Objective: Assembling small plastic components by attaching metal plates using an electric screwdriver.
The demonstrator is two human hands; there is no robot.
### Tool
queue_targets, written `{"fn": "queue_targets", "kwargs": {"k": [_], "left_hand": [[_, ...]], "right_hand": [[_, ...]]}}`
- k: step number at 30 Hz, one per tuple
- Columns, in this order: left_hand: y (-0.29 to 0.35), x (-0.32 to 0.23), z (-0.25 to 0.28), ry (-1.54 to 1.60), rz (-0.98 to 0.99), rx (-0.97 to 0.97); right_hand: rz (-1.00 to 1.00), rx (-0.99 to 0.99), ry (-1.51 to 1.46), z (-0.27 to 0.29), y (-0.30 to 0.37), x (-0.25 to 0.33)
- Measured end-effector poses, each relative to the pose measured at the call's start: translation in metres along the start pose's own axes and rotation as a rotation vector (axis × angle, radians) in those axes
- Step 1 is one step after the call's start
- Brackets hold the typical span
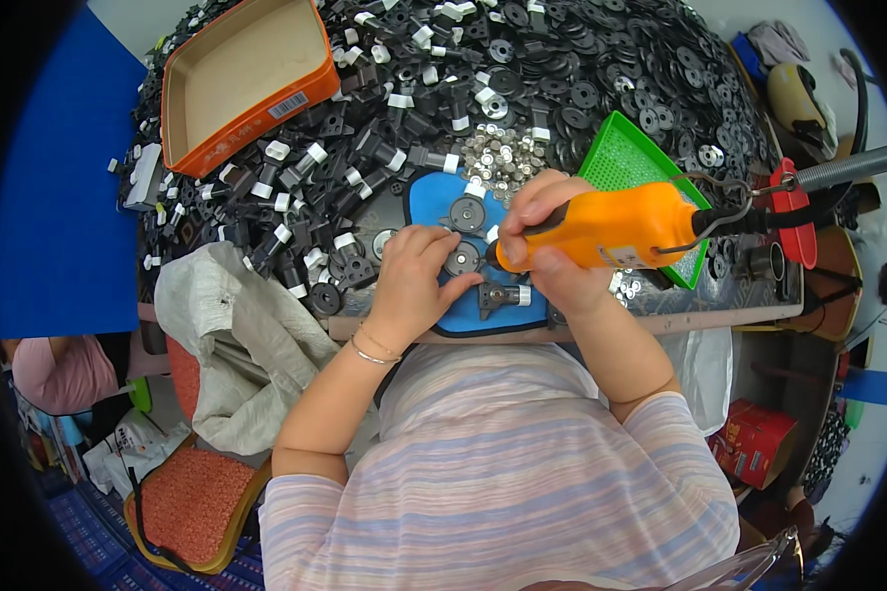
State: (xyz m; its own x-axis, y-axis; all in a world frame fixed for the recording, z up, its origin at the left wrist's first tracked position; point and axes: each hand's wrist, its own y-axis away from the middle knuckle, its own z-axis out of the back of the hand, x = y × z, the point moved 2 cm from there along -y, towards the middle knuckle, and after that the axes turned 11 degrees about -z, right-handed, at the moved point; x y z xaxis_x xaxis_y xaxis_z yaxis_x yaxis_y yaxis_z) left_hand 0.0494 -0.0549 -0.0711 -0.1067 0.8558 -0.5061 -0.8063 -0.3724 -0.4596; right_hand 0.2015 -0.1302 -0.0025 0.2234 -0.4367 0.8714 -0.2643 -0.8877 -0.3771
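My right hand [554, 258] is closed around an orange electric screwdriver [631, 222], which lies nearly level with its tip pointing left. The tip reaches the edge of a round black wheel part [461, 259] with a metal centre; whether it sits on a screw is too small to tell. My left hand [416, 279] pinches that part from the left, with fingers at its far side and thumb at its near side. Beneath lies a blue mat [455, 320]. Another wheel part [466, 214] rests just beyond, and a black bracket with a white end [503, 296] lies nearer me.
Black parts with white ends and black discs [581, 94] heap across the table. Small metal pieces [503, 158] lie beyond the mat. A green basket [626, 163] stands right, an orange-rimmed box [315, 89] far left. A metal coil [848, 167] meets the screwdriver's hook. A pale sack [232, 315] hangs left.
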Motion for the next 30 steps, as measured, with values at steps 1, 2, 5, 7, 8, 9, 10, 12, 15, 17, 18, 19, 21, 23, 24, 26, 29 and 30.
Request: {"fn": "queue_targets", "kwargs": {"k": [1,2,5,7,8,9,10,12,15,17,18,19,21,23,24,26,29,30], "left_hand": [[0.000,0.000,0.000,-0.001,-0.011,-0.005],[0.000,0.000,0.000,-0.003,-0.022,-0.011],[0.000,0.002,-0.002,0.023,-0.036,-0.026],[0.000,0.002,-0.001,0.045,-0.039,-0.037],[-0.001,0.002,-0.001,0.066,-0.042,-0.046],[-0.001,0.002,-0.001,0.066,-0.041,-0.047],[-0.001,0.002,-0.001,0.080,-0.039,-0.048],[0.000,0.002,-0.001,0.094,-0.036,-0.050],[0.000,0.002,-0.002,0.107,-0.012,-0.042],[0.000,0.002,-0.002,0.112,-0.013,-0.034],[0.000,0.003,-0.003,0.112,-0.013,-0.035],[0.000,0.003,-0.003,0.121,-0.011,-0.038],[0.001,0.003,-0.004,0.130,-0.006,-0.044],[0.001,0.004,-0.005,0.178,0.024,-0.046],[0.002,0.004,-0.005,0.179,0.025,-0.047],[0.002,0.004,-0.005,0.179,0.024,-0.049],[0.003,0.006,-0.007,0.202,0.038,-0.027],[0.003,0.006,-0.007,0.202,0.039,-0.028]], "right_hand": [[-0.010,0.008,0.015,0.000,0.000,-0.001],[-0.011,0.009,0.016,0.000,0.000,-0.002],[-0.015,0.024,0.062,-0.001,-0.001,-0.005],[-0.003,0.042,0.058,-0.003,-0.001,-0.004],[-0.004,0.043,0.059,-0.004,-0.001,-0.004],[-0.014,0.046,0.043,-0.004,-0.001,-0.003],[-0.024,0.049,0.026,-0.005,-0.001,-0.002],[-0.026,0.061,0.037,-0.004,0.000,-0.001],[-0.041,0.064,0.032,-0.007,0.000,-0.001],[-0.053,0.055,0.017,-0.008,0.000,-0.002],[-0.043,0.059,0.039,-0.008,-0.001,-0.003],[-0.033,0.062,0.061,-0.008,-0.002,-0.003],[-0.041,0.086,0.096,-0.009,-0.005,-0.002],[-0.050,0.109,0.132,-0.010,-0.006,-0.001],[-0.078,0.107,0.146,-0.012,-0.007,-0.002],[-0.107,0.104,0.162,-0.013,-0.008,-0.005],[-0.082,0.136,0.257,-0.011,-0.008,-0.009],[-0.084,0.142,0.278,-0.011,-0.008,-0.009]]}}
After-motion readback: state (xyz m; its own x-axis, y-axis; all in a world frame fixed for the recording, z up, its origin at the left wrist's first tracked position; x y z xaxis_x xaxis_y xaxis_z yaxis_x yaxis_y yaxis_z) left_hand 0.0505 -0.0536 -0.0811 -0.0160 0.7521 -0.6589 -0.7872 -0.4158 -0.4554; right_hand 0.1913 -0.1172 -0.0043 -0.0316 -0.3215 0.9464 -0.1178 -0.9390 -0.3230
